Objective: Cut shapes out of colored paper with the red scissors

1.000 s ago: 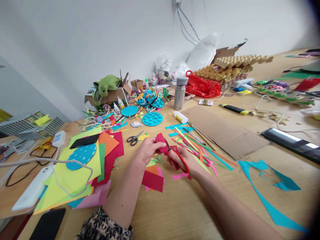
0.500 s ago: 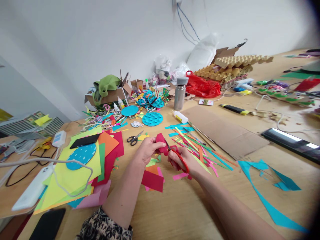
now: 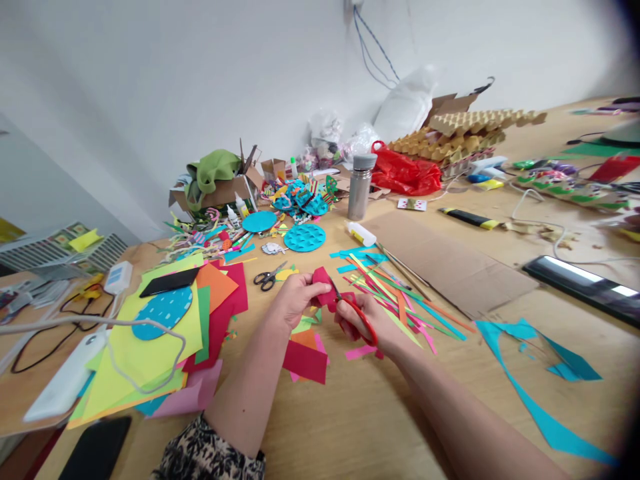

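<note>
A small piece of red paper (image 3: 323,279) is pinched between the thumb and fingers of my left hand (image 3: 299,298). My right hand (image 3: 364,318) is closed round the orange-red handles of a pair of scissors (image 3: 369,328), whose blades meet the paper just right of my left thumb. Below my hands, a red paper rectangle (image 3: 306,362) lies over orange and pink pieces. Thin coloured paper strips (image 3: 400,293) spread out beyond my right hand. Black-handled scissors (image 3: 267,277) rest on the table to the left of my left hand.
Coloured sheets (image 3: 165,333) with a black phone (image 3: 169,282) on them lie at the left. Further back stand a steel bottle (image 3: 359,190) and a red bag (image 3: 407,173). Cardboard (image 3: 450,267) and blue paper offcuts (image 3: 540,407) lie at the right.
</note>
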Demonstrator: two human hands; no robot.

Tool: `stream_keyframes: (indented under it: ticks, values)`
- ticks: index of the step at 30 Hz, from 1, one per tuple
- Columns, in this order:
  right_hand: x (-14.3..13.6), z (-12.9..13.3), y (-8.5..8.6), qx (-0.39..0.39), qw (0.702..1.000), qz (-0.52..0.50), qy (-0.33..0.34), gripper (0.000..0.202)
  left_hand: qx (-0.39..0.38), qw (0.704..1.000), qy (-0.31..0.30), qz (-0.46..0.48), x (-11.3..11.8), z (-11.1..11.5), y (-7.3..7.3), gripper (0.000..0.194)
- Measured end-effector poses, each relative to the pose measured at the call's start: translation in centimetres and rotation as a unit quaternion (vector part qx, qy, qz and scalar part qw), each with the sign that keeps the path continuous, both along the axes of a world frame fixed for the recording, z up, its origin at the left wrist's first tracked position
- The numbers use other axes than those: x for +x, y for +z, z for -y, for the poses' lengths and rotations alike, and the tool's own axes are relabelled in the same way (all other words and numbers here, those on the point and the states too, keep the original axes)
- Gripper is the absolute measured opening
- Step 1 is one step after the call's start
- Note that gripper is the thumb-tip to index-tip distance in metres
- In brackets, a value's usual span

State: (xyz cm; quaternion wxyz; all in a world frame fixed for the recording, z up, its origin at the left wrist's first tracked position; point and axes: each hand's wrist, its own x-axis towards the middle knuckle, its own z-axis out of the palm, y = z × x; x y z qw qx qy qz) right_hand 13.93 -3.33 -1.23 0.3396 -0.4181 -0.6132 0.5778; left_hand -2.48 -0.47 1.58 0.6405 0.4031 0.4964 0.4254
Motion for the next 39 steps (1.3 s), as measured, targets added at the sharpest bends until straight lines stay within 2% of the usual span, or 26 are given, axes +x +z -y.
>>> stream_keyframes:
  ticks: [8, 18, 32, 39]
  values:
    - [0.07, 0.00, 0.18, -0.009, 1.000, 0.008, -0.003, 0.059, 0.003, 1.000, -0.009, -0.005, -0.16, -0.05, -0.09, 0.023]
    - [-0.07, 0.08, 0.06, -0.028, 0.999, -0.016, -0.022, 0.049, -0.003, 1.000, 0.010, 0.007, 0.01, -0.03, 0.12, 0.023]
    - [0.12, -0.08, 0.01, -0.007, 1.000, 0.010, 0.001, 0.054, 0.006, 1.000, 0.000, -0.001, -0.02, -0.01, 0.04, 0.025]
    - [0.02, 0.13, 0.53, -0.026, 1.000, 0.004, -0.014, 0.053, 0.000, 1.000, 0.003, 0.007, 0.02, 0.01, 0.17, 0.024]
